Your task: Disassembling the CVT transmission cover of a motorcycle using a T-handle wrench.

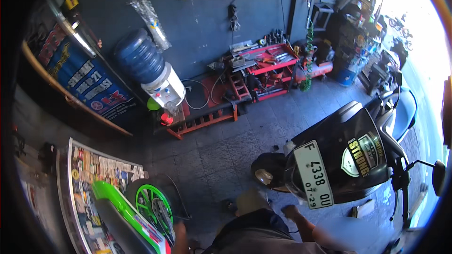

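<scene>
Low at the bottom edge, my left hand (180, 236) hangs beside the green motorcycle (113, 202); its fingers are blurred and partly cut off. This motorcycle has a green-rimmed wheel (153, 202) and a dark seat. My right hand (290, 212) is down by my side, near the black scooter (339, 146). I see nothing plainly in it, and its fingers are too small to read. The scooter carries a white plate (314, 174) and a shield-shaped sticker. Between the two vehicles are my torso and bent leg (254, 202).
A glass display case (70, 178) full of small boxes stands at left. Against the dark wall are a water dispenser (162, 84), a low red-framed bench (202, 124) and a red tool cart (273, 66) with tools. A green coiled hose (309, 56) hangs near a compressor (322, 68).
</scene>
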`<state>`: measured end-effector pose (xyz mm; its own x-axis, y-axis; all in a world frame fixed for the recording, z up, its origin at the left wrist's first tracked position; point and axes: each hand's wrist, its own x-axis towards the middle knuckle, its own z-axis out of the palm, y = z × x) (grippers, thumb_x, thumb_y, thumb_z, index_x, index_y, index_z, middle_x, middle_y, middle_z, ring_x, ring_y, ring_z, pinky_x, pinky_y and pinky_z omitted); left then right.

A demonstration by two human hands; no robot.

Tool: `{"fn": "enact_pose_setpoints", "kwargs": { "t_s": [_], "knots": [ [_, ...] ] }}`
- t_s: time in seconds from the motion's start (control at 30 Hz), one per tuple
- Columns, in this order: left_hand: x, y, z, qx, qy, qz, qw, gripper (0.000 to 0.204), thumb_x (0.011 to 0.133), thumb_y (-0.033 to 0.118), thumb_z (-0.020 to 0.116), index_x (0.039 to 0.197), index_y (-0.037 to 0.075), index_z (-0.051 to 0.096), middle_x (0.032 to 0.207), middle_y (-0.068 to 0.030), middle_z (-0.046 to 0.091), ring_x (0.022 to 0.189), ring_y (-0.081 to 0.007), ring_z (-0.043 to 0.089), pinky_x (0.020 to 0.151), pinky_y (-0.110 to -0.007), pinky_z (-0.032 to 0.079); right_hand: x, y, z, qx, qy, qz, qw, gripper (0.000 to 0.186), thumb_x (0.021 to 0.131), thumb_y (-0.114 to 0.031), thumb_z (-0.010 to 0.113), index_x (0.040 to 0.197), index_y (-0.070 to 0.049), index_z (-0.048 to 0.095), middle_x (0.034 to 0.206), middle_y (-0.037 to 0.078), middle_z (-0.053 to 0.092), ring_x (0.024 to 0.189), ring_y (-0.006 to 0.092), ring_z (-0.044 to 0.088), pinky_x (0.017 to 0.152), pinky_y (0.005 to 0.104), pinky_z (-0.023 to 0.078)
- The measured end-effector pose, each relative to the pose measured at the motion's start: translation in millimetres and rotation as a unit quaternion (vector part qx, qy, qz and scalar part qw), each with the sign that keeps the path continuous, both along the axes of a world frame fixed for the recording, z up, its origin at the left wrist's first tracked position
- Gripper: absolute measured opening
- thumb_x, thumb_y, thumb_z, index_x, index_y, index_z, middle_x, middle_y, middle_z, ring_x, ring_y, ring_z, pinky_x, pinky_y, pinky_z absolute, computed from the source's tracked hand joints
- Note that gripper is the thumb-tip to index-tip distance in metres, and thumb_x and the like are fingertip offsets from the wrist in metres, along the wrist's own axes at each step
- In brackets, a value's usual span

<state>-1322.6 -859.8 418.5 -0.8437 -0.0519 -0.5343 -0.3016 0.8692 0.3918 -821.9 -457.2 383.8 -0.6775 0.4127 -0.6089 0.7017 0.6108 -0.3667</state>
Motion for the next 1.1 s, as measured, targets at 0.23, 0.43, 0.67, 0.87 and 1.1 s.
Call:
{"fn": "enact_pose_setpoints", "kwargs": {
  "t_s": [0.23, 0.43, 0.67, 0.87, 1.1],
  "knots": [
    [-197.6, 193.9, 85.4, 0.189, -0.004, 0.110, 0.976, 0.015, 0.092, 0.022, 0.059, 0.091, 0.007, 0.058, 0.068, -0.0050, 0.058, 0.050, -0.0160, 0.055, 0.040, -0.028, 0.043, -183.7, 59.2, 132.3, -0.035, 0.172, -0.533, 0.827, 0.037, 0.084, -0.036, 0.063, 0.100, -0.004, 0.071, 0.101, 0.020, 0.070, 0.100, 0.0363, 0.067, 0.084, 0.0440, 0.052],
    [-195.1, 322.2, 77.6, 0.208, -0.157, 0.098, 0.961, 0.018, 0.092, 0.023, 0.058, 0.087, 0.006, 0.059, 0.068, -0.0042, 0.058, 0.050, -0.0150, 0.056, 0.041, -0.028, 0.044, -218.1, 155.3, 77.0, -0.057, 0.158, -0.533, 0.830, 0.038, 0.083, -0.028, 0.063, 0.101, 0.005, 0.067, 0.094, 0.022, 0.070, 0.088, 0.0337, 0.069, 0.078, 0.0410, 0.054],
    [-193.1, 390.8, 34.0, 0.092, -0.080, -0.257, 0.959, 0.035, 0.085, 0.030, 0.063, 0.094, -0.003, 0.070, 0.078, -0.0119, 0.069, 0.065, -0.0211, 0.065, 0.058, -0.036, 0.053, -278.6, 325.0, 152.7, 0.041, 0.175, -0.596, 0.782, 0.034, 0.085, -0.025, 0.063, 0.099, 0.005, 0.067, 0.090, 0.020, 0.071, 0.084, 0.0285, 0.069, 0.074, 0.0392, 0.053],
    [-267.2, 471.0, 17.6, -0.056, 0.035, -0.219, 0.973, 0.043, 0.080, 0.031, 0.063, 0.095, -0.008, 0.070, 0.090, -0.0237, 0.071, 0.088, -0.0365, 0.069, 0.080, -0.041, 0.052, -274.3, 333.6, 115.7, 0.030, 0.105, -0.668, 0.736, 0.039, 0.084, -0.031, 0.062, 0.101, 0.004, 0.069, 0.097, 0.025, 0.070, 0.096, 0.0388, 0.067, 0.084, 0.0425, 0.052],
    [-389.2, 587.3, 33.2, 0.165, -0.118, -0.072, 0.977, 0.014, 0.086, 0.019, 0.059, 0.079, 0.007, 0.056, 0.060, -0.0014, 0.051, 0.044, -0.0148, 0.051, 0.039, -0.029, 0.041, -287.6, 284.6, 6.4, -0.096, -0.032, -0.755, 0.648, 0.033, 0.079, -0.028, 0.067, 0.089, 0.004, 0.070, 0.077, 0.015, 0.068, 0.070, 0.0266, 0.066, 0.066, 0.0382, 0.053]
  ]
}}
